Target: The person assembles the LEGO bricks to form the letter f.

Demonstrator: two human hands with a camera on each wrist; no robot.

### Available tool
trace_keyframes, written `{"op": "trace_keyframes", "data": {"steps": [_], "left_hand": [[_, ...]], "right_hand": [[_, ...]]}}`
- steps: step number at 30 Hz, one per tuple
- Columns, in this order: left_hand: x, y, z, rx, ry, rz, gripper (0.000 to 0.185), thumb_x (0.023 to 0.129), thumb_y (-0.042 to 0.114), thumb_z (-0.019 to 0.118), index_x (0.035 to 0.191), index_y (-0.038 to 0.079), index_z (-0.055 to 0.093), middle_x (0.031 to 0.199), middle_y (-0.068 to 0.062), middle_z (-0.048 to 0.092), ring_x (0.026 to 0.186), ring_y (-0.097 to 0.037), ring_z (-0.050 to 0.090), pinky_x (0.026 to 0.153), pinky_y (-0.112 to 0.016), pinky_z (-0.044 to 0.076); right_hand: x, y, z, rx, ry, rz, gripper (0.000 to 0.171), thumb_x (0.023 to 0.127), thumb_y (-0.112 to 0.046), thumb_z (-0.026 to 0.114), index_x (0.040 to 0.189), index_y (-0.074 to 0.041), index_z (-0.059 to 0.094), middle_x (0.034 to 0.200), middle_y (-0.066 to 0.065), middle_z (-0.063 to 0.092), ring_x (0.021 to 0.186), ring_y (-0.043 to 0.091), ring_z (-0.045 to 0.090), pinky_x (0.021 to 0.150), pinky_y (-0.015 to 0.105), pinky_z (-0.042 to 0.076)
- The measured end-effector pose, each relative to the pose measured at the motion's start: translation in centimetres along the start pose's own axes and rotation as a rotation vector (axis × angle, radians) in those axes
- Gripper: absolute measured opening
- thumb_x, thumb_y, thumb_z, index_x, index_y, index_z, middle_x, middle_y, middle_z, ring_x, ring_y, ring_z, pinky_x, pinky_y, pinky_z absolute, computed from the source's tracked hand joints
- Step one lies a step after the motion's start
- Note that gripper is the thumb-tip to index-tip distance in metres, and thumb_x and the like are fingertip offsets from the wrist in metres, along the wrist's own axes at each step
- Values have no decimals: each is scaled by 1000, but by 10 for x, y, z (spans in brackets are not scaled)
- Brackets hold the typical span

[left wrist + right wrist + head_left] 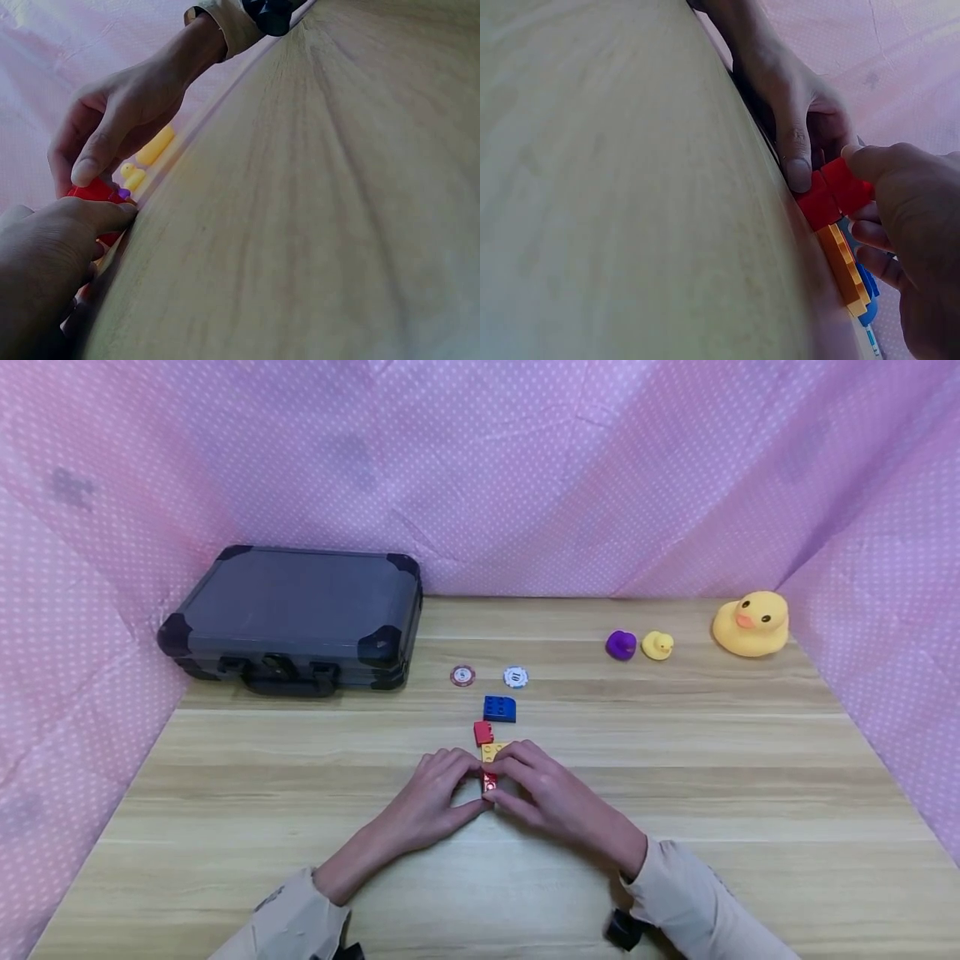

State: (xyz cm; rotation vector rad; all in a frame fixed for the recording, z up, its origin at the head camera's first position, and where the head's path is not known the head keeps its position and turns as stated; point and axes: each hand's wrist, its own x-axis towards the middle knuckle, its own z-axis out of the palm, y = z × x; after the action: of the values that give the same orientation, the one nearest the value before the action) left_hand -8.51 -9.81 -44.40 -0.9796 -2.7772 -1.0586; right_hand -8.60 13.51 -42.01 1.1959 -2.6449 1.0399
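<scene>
2 red bricks (490, 783), one atop the other, lower ctr. of head view, L hand (429, 800) pinching lower, R hand (551, 793) pinching upper, yellow brick (489, 750) just above in frame; best hold lower firm, align edges, press evenly.

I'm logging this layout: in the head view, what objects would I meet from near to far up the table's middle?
Held red bricks → yellow brick → lone red brick → blue brick → red-rimmed chip and pale chip, about level → pink dotted curtain.

Two chips (462, 676) lie behind the bricks (498, 709)
</scene>
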Motion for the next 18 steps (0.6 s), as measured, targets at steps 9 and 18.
{"op": "trace_keyframes", "data": {"steps": [9,18], "left_hand": [[-1,0,0,-2,-7,-13,39,90,29,83,122,15,66,118,5,66,107,-15,56,90,-41,41],[0,0,0,-3,0,-13,39,90,30,83,122,15,67,119,5,66,109,-15,56,92,-42,42]], "right_hand": [[0,2,3,47,-32,27,32,101,-27,70,127,-9,66,124,0,58,109,11,54,91,29,52],[1,3,4,12,-46,8,33,104,-30,65,129,-9,64,125,1,59,110,12,53,92,30,51]]}}
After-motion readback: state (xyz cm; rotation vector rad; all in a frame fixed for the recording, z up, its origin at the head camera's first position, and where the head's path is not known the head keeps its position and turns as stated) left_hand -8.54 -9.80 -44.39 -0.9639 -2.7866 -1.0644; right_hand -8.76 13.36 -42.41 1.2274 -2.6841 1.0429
